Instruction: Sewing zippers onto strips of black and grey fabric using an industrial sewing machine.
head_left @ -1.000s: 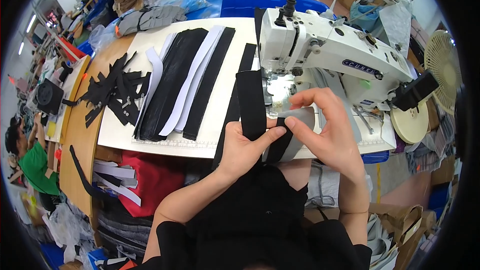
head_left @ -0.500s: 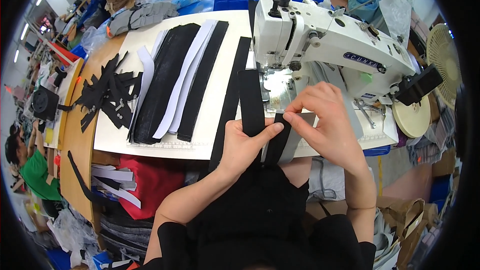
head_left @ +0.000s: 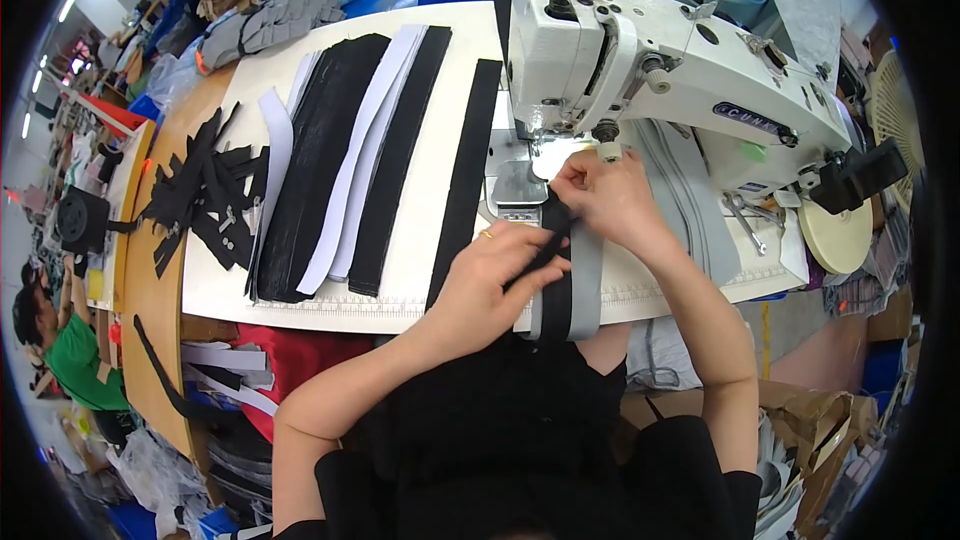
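Observation:
Just below the presser-foot area of a white sewing machine [head_left: 690,80], my right hand [head_left: 612,198] pinches the end of a black fabric strip [head_left: 556,312]. My left hand [head_left: 490,275] has its thumb and fingers closed on black strip fabric slightly nearer to me, where it looks folded or bunched. From there the black strip runs down over the table's front edge. A grey strip [head_left: 585,285] lies alongside it on the right. Left of the machine, another black strip [head_left: 468,175] lies flat. My fingertips partly hide the fabric they hold.
Stacked black strips [head_left: 325,175] and white strips [head_left: 365,155] cover the white table's left half, beside a heap of black scraps [head_left: 210,195]. Grey strips [head_left: 690,200] curve under the machine arm. Wrenches [head_left: 745,220] lie at right. A co-worker in green [head_left: 80,360] is far left.
My left hand has brought the upright black strip down and right, towards the other strip. My right hand has moved up nearer the needle. The whole view has shifted slightly.

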Demonstrator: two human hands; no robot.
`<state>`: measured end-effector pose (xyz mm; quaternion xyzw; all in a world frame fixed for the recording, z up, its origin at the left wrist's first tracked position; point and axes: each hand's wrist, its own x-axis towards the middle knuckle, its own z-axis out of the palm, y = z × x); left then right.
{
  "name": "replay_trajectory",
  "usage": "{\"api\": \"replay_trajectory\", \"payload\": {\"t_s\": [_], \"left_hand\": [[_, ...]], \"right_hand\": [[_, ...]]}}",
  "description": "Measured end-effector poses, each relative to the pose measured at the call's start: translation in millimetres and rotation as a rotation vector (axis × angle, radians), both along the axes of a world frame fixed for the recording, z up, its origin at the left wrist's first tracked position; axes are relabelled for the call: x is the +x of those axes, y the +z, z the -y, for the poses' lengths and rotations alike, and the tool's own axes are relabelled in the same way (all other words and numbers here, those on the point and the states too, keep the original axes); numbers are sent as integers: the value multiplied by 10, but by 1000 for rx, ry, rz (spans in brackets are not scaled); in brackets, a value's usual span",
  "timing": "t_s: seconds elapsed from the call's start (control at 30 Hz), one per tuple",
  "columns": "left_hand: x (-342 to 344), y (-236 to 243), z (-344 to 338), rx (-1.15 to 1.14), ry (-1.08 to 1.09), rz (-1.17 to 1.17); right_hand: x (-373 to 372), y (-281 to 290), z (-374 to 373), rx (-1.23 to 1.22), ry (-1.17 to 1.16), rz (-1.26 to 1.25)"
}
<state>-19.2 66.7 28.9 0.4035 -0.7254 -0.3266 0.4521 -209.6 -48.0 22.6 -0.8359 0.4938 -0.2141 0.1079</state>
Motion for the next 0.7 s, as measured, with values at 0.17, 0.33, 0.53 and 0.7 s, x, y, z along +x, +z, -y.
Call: {"api": "replay_trajectory", "payload": {"t_s": [0.17, 0.33, 0.53, 0.7], "left_hand": [[70, -107, 54, -89, -272, 241], [63, -212, 12, -28, -404, 249], [68, -202, 38, -38, -285, 210], [100, -219, 61, -64, -164, 191]], "right_hand": [[22, -98, 4, -123, -29, 58], [-37, 21, -99, -26, -25, -19], [38, -46, -61, -34, -16, 79], [50, -57, -65, 65, -45, 136]]}}
